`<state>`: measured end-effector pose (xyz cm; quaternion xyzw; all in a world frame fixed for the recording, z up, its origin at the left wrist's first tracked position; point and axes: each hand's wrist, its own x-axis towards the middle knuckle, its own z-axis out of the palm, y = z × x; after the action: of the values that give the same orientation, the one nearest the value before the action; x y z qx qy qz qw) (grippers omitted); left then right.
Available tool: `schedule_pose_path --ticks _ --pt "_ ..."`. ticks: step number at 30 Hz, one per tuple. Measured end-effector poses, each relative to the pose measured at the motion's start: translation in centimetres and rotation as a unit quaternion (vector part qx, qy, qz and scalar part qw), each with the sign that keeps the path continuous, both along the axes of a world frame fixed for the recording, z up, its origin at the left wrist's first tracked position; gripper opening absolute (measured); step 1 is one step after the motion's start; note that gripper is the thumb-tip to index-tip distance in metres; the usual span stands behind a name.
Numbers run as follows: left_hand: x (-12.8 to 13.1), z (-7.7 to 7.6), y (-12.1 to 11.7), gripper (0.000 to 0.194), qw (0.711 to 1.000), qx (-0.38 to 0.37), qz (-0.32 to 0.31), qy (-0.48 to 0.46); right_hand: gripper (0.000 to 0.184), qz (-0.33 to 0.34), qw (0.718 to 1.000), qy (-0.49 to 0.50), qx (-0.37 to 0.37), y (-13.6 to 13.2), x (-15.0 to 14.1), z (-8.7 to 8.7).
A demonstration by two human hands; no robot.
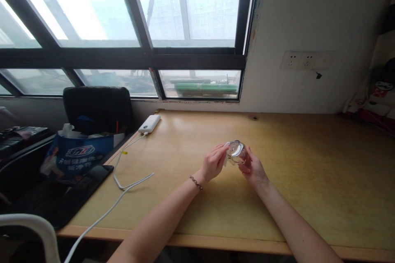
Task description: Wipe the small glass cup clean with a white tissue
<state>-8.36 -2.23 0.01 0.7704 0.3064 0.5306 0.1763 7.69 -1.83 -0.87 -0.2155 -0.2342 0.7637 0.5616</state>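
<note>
A clear glass vessel [236,153], like a small glass cup or jar, is tilted between my two hands above the wooden table. My right hand [253,168] grips it from the right, thumb on the near side. My left hand [214,160], with a bracelet on the wrist, is closed on a thin white tissue or cloth [226,160] and presses it to the left side of the glass. My fingers hide part of the white piece.
On the wooden table [173,213], a white power bank [149,123] lies at the far left, its white cable [115,172] running over the left edge. Left of the table are a black chair [98,107] and a blue bag [82,156]. A window and wall stand behind.
</note>
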Motion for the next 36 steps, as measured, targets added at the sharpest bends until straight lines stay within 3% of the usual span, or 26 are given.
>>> schedule_pose_path --ticks 9,20,29,33,36 --pt "0.4 0.2 -0.2 0.032 0.999 -0.038 -0.001 -0.026 0.026 -0.008 0.998 -0.064 0.017 -0.7 -0.9 0.0" --pt "0.4 0.6 -0.3 0.033 0.999 0.028 -0.014 0.039 0.029 0.003 0.995 -0.097 0.019 -1.0 -1.3 -0.2" --pt "0.3 0.8 0.3 0.025 0.991 -0.099 0.089 0.012 0.031 0.003 0.991 -0.129 0.032 -1.2 -1.5 0.1" --pt "0.3 0.4 0.8 0.025 0.985 -0.141 0.088 -0.037 0.035 0.0 0.984 -0.174 0.046 -1.2 -1.5 -0.2" --pt "0.5 0.1 0.5 0.025 0.987 -0.132 0.081 -0.044 0.037 0.002 0.976 -0.213 0.047 -1.1 -1.5 -0.3"
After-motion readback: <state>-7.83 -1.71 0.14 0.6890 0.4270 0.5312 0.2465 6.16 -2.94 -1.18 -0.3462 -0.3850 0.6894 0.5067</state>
